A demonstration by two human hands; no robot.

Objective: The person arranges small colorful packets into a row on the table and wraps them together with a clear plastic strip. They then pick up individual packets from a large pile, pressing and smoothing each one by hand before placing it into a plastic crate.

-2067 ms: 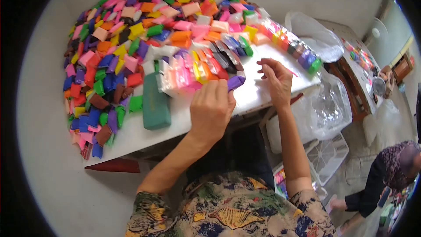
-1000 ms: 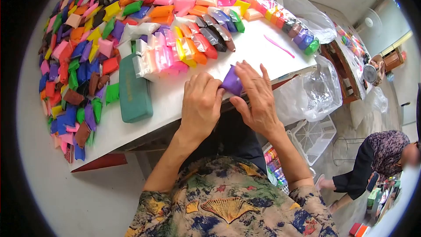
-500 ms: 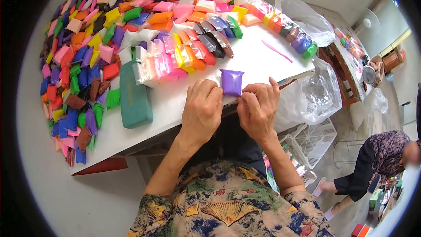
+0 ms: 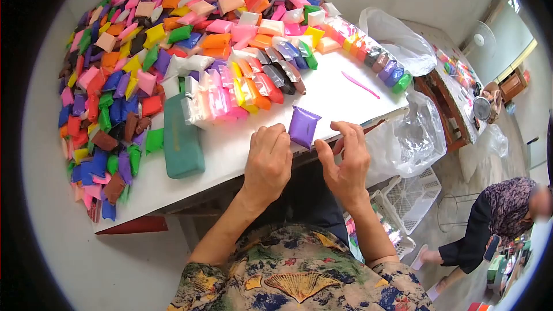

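A small purple packet, apparently clay in clear film, is tilted at the front edge of the white table. My left hand is closed at its lower left edge, with fingers curled and the fingertips partly hidden. To the right, my right hand has thumb and fingers apart; its thumb tip is close to the packet's lower right corner. Just beyond lie rows of packets in clear film, among them pink ones and orange ones. A teal oblong case lies left of these rows.
A large heap of coloured packets covers the table's left and back. A pink plastic stick and a long filled strip of packets lie right. Plastic bags hang beside the table, above a white basket. Another person bends at far right.
My right hand has let go of the purple packet's right side and its fingers have spread. The packet has tilted. The view has shifted slightly.
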